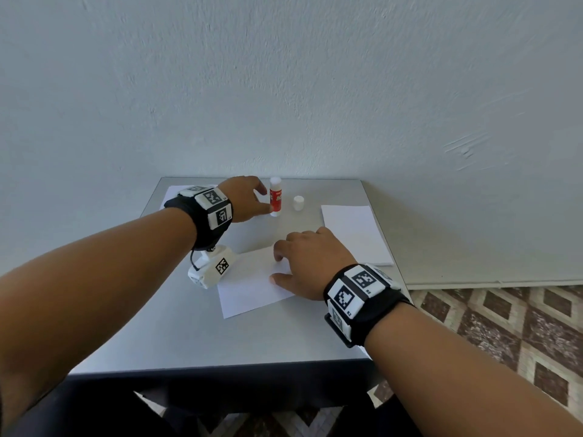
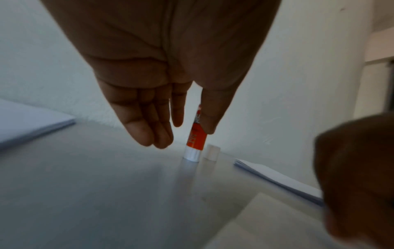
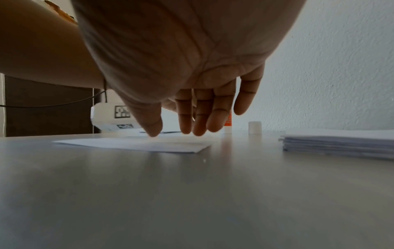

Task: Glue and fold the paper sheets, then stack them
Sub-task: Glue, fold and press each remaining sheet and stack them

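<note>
An orange-and-white glue stick [image 1: 275, 198] stands upright and uncapped near the table's far edge; its white cap [image 1: 298, 203] stands just to its right. My left hand [image 1: 263, 198] is beside the stick, thumb low against its base, fingers nearly straight and not wrapped round it. The left wrist view shows the glue stick [image 2: 195, 143] between the thumb and the straight fingers [image 2: 149, 134]. A single white sheet [image 1: 249, 288] lies mid-table. My right hand [image 1: 277, 268] rests on its right edge, and the right wrist view shows the fingertips [image 3: 187, 129] touching the sheet [image 3: 136, 144].
A stack of white sheets [image 1: 353, 234] lies at the table's right side, and another stack [image 2: 32, 124] at the far left, partly hidden by my left wrist. The grey table [image 1: 189, 335] stands against a white wall. Patterned floor tiles [image 1: 504, 326] show beyond the right edge.
</note>
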